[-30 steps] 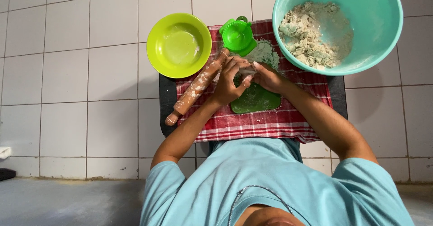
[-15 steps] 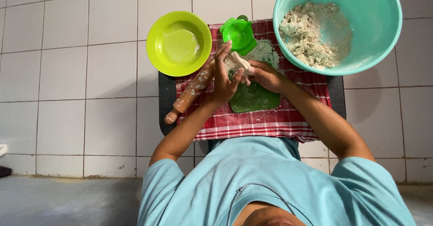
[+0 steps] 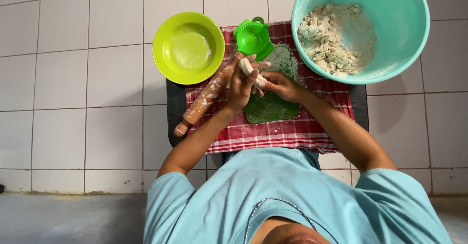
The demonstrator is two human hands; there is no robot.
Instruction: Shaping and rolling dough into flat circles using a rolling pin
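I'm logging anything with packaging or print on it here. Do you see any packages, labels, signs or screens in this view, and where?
None in view. There are only plain kitchen things: a lime-green bowl, a teal bowl of crumbly dough, a wooden rolling pin and a green round mould on a red checked cloth.

Both hands, left hand (image 3: 242, 85) and right hand (image 3: 280, 84), crowd the middle of the checked cloth (image 3: 292, 129). Far side is walled off: green press (image 3: 253, 38) flanked by lime bowl (image 3: 188, 47) and big teal bowl (image 3: 390, 54). Rolling pin (image 3: 207, 98) bars the left. Near strip of cloth lies open, and so do the tiles (image 3: 73, 78) left.
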